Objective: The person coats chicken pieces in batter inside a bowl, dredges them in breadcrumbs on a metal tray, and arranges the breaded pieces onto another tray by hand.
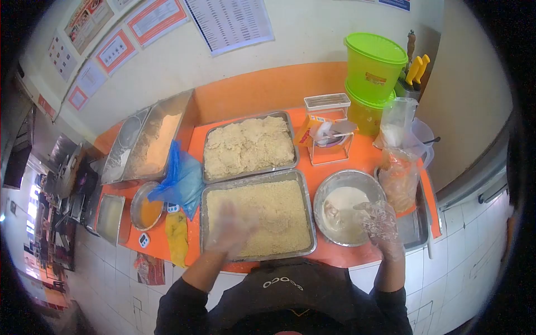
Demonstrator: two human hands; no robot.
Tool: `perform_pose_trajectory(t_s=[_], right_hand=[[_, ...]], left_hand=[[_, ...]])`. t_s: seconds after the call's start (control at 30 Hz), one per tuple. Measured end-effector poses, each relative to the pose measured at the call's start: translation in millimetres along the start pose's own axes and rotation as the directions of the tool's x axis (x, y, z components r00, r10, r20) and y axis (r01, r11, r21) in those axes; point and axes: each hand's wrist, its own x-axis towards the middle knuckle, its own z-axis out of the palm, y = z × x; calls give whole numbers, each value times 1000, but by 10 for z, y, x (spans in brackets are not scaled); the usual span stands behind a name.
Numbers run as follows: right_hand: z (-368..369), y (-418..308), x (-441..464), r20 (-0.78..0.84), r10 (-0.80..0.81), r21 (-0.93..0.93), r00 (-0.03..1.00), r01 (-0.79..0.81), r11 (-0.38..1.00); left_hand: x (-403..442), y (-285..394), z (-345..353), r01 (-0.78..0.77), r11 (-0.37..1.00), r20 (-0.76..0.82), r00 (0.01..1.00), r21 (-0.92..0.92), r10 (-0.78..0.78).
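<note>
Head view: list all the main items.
table: one, orange, centre
front tray: one, silver, centre
back tray: one, silver, back centre
mixing bowl: one, silver, centre right
orange-filled bowl: one, silver, left
green tubs: two, green, back right
blue bag: one, blue, left
yellow cloth: one, yellow, left
timers: two, white-blue, left
rack: one, white, back right
clear bags: two, clear, right
wall sheets: several, whitish, wall
left hand: one, blurred, over front tray
right hand: one, white-coated, over mixing bowl

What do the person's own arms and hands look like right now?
The left dark cloth sleeve and the right dark cloth sleeve stop short of the wrists, with no marking visible. The right hand carries a whitish, clumpy coating; the left hand is blurred. I can't tell whether thin clear gloves are worn.
</note>
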Motion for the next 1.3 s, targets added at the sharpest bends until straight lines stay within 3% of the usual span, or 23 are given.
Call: perform_pose_trajectory(t_s=[0.03,0.07,0.13,0.3,0.4,0.5,0.53,0.57,0.6,0.63,0.7,0.8,0.83,0.9,1.0,1.1,1.2,1.3], right_hand=[[28,33,-11,21,12,-43,1000,-11,999],[54,36,-6,6,10,-48,1000,-10,999],[94,29,9,-18,2,-57,1000,-4,998],[150,-16,56,-48,-31,24,998,33,999],[84,-14,69,-9,-25,5,1000,25,1000],[-27,-65,87,23,83,106,996,-85,991],[-57,-65,89,38,126,156,991,-131,979],[-68,-36,79,22,101,119,995,-103,988],[-71,8,67,7,74,82,997,-74,994],[-68,35,58,-7,45,45,999,-44,998],[-46,32,60,-44,43,28,998,-42,999],[-6,-72,91,-38,180,162,983,-172,972],[4,-98,103,-18,243,230,970,-232,945],[123,75,54,-13,107,42,994,-106,993],[318,294,-19,27,18,-73,999,-16,997],[282,262,1,62,162,116,985,-168,979],[111,15,74,114,167,132,979,-181,975],[186,104,91,74,165,154,984,-174,973]], left_hand=[[-205,43,223,-75,991,-3,997,107,76],[-388,106,443,-21,1000,111,994,7,20],[-412,113,507,61,988,184,982,-144,-34],[-248,-243,934,-6,944,35,999,-329,18],[-158,-164,1125,122,630,-49,968,-767,-247],[154,105,638,131,745,11,986,-654,-164],[198,102,708,151,693,25,982,-705,-188],[247,81,831,170,637,41,976,-752,-213],[253,120,837,171,715,43,980,-678,-193],[258,159,842,166,786,44,984,-596,-174],[144,397,803,53,996,70,996,-73,-48],[98,570,745,-207,946,126,962,-249,244],[140,622,673,-212,938,105,963,-273,249],[351,698,516,-223,921,61,965,-319,255],[732,894,306,-54,998,211,976,18,49],[667,1027,579,70,952,257,966,-297,9],[678,958,808,-119,962,52,989,-244,135],[885,621,644,-54,957,-275,961,-285,-28]])
